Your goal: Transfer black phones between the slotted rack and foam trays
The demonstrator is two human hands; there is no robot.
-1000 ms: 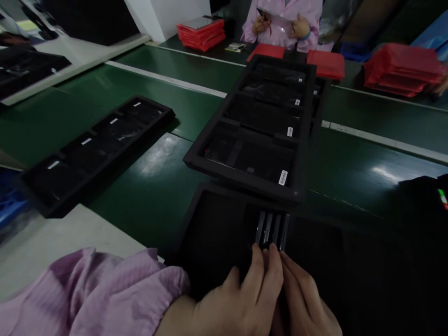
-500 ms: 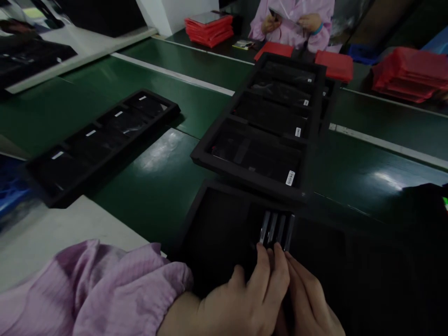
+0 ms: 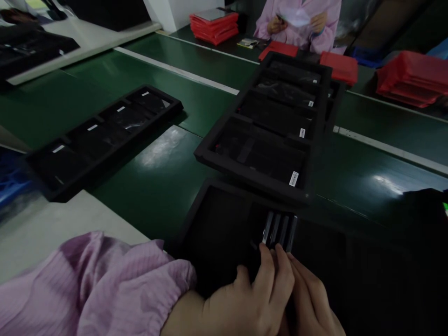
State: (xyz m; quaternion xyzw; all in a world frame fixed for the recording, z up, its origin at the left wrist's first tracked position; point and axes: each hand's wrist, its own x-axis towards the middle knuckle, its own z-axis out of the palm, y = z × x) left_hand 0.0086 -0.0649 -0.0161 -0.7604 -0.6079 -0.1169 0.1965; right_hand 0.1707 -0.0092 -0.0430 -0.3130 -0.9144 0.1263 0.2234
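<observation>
Both of my hands meet at the bottom centre. My left hand (image 3: 245, 303), in a pink sleeve, and my right hand (image 3: 315, 303) together pinch a small stack of thin dark flat panels (image 3: 280, 230) that stand on edge. The panels stick up inside a black foam box (image 3: 217, 224) right in front of me. Just beyond it a long black foam tray (image 3: 259, 179) holds dark panels with white labels in its compartments.
A second black foam tray (image 3: 105, 140) with labelled panels lies to the left on the green conveyor belt (image 3: 157, 172). Red trays are stacked at the far side (image 3: 213, 25) and at the right (image 3: 409, 77). A person in pink (image 3: 297, 21) handles something across the belt.
My hands and the stack of panels have stayed together; the view has shifted slightly, so everything sits a little further right and lower. The person opposite has raised a clear sheet.
</observation>
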